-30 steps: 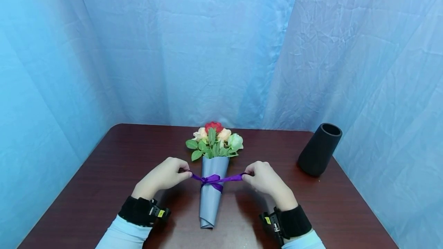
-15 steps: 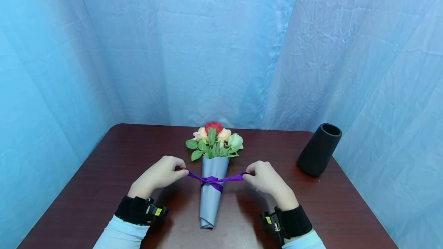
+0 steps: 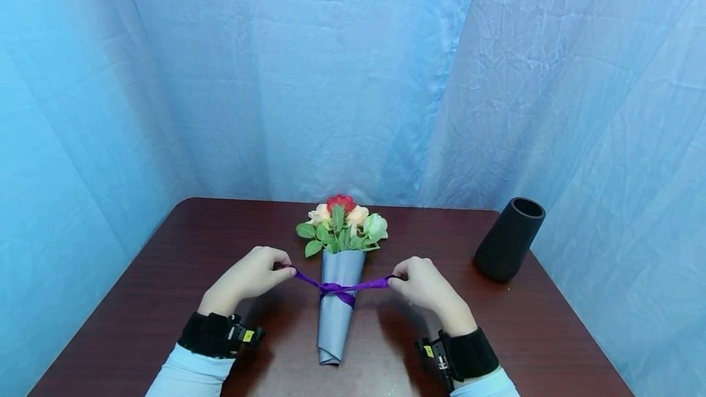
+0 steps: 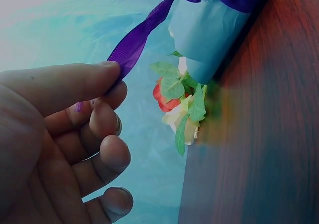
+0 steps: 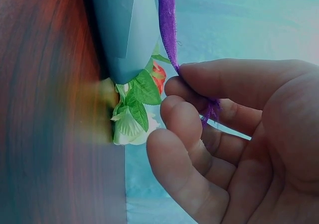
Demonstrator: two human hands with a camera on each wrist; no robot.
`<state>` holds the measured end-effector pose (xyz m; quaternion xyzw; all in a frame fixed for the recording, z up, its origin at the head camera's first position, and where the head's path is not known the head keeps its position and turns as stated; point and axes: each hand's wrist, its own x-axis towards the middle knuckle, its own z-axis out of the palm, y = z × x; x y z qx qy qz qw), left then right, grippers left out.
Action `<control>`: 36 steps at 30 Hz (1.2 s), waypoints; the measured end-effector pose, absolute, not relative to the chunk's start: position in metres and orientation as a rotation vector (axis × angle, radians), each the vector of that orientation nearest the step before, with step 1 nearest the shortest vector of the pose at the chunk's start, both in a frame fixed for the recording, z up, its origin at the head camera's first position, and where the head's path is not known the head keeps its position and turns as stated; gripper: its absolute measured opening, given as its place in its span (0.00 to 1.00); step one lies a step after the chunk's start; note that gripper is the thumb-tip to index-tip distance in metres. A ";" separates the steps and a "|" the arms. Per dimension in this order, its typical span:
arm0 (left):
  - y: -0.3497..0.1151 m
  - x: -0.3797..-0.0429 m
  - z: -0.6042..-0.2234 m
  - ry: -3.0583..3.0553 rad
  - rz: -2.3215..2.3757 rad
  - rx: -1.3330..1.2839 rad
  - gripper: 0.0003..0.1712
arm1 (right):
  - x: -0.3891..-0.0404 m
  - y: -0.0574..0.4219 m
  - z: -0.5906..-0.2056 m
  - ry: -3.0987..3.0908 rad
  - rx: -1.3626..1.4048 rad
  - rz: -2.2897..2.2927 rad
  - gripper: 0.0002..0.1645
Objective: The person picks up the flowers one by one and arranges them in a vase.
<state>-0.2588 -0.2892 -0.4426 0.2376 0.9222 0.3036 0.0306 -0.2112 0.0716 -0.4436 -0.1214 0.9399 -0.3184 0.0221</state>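
A bouquet of red, cream and pale green flowers (image 3: 375,226) with green leaves lies on the table, wrapped in a grey-blue paper cone (image 3: 334,329). Round the cone's middle runs a purple ribbon (image 3: 372,285), knotted at the front. My left hand (image 3: 250,277) pinches one ribbon end between thumb and forefinger, left of the cone. On the other side my right hand (image 3: 427,287) pinches the opposite end. Both tails stretch taut from the knot, above the table. In the right wrist view a frayed purple tip (image 5: 212,109) pokes out behind the thumb.
A black vase (image 3: 507,241) stands at the back right of the dark wooden table (image 3: 220,225). Light blue curtains (image 3: 331,78) hang behind the table and along its sides. Each wrist wears a black strap with a small camera.
My left hand has moved left and slightly away from me, drawing out its ribbon end. The bow loop at the knot has shrunk into a plain knot. My right hand has barely moved.
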 end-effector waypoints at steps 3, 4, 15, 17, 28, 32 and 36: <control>-0.291 -0.259 -0.442 2.850 0.942 0.733 0.08 | -0.211 0.072 -0.444 2.914 -0.382 -0.981 0.12; -0.291 -0.259 -0.442 2.851 0.946 0.732 0.08 | -0.211 0.072 -0.444 2.914 -0.384 -0.980 0.12; -0.300 -0.259 -0.440 2.867 0.989 0.732 0.09 | -0.212 0.075 -0.443 2.898 -0.369 -0.992 0.12; -0.302 -0.258 -0.440 2.865 0.998 0.728 0.09 | -0.212 0.075 -0.443 2.899 -0.365 -0.995 0.11; -0.311 -0.259 -0.438 2.870 1.025 0.683 0.08 | -0.211 0.078 -0.441 2.931 -0.346 -0.998 0.14; -0.314 -0.258 -0.436 2.891 1.052 0.696 0.08 | -0.211 0.079 -0.440 2.949 -0.339 -1.022 0.14; -0.316 -0.258 -0.434 2.946 1.104 0.718 0.06 | -0.211 0.079 -0.437 2.989 -0.319 -1.087 0.12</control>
